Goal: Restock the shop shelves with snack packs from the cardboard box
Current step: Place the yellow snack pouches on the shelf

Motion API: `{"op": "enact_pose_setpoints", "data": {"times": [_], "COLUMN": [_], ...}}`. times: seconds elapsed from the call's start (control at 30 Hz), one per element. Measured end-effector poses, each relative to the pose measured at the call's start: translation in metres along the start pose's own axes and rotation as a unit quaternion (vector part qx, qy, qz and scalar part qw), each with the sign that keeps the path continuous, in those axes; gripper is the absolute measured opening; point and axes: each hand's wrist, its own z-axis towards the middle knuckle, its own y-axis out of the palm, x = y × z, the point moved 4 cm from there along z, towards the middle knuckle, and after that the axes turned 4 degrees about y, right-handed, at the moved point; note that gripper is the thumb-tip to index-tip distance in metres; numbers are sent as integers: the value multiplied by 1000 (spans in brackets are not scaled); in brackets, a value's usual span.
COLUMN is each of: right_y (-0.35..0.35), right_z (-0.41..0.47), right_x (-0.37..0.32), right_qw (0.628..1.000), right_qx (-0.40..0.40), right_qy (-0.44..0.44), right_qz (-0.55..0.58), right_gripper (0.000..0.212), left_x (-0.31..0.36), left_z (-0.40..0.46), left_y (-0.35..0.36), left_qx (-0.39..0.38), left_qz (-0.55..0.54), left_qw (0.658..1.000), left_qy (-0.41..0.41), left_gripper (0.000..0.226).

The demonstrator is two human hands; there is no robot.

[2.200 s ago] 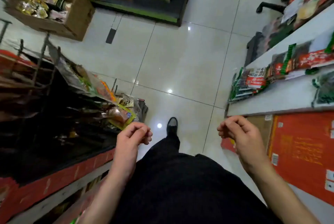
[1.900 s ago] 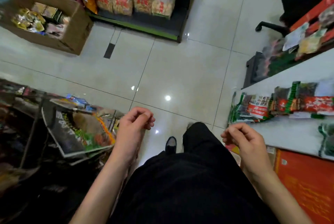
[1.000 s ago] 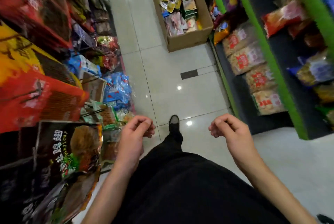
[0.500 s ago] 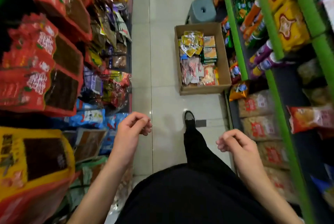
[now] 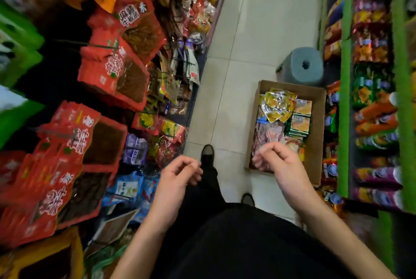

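An open cardboard box [image 5: 317,121] stands on the tiled floor at the right, against the green shelving. Inside lie several snack packs: crinkled yellow ones [image 5: 278,103] at the far end, green-edged ones [image 5: 298,121] to their right, pink ones [image 5: 267,132] nearer me. My right hand [image 5: 278,163] hangs in front of the box's near end, fingers loosely curled, holding nothing. My left hand [image 5: 177,177] hangs over the aisle, also loosely curled and empty.
Hanging racks of red and orange packs [image 5: 112,69] line the left side. Green shelves [image 5: 344,107] with bagged snacks line the right. A grey plastic stool [image 5: 301,68] stands just beyond the box. The tiled aisle [image 5: 243,31] runs ahead between them.
I turned into the aisle and walked toward the box, which now lies close at the right. Both hands stayed loosely curled and empty throughout.
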Motion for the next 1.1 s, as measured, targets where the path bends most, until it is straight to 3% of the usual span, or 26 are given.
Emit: {"op": "enact_pose_setpoints", "data": {"times": [0.17,0.4,0.53,0.63,0.9,1.1], "right_y": [24,29,12,3,-46,-124], "right_z": [108,204,254,309,511,604], "right_x": [-54,-115,-139,-158,-247,-333], "right_qw": [1000,995,985,987,987,980], "right_qx": [10,93,142,129,105,130], "right_qy": [0,40,53,58,49,6], "right_qz": [-11,24,79,80,115,147], "right_gripper": [22,18,24,34,43,40], "left_x": [44,134,172,188,268,356], "left_z": [122,285,358,408,565,664], "left_y": [-4,-4,16,35,124,245], "left_qx": [-18,-58,-72,-73,-41,-110], "left_qz": [14,14,-5,-2,23,56], "left_qw": [999,997,997,997,999,991], "left_qy": [24,39,22,8,2,45], "left_gripper": [25,22,36,31,38,23]}}
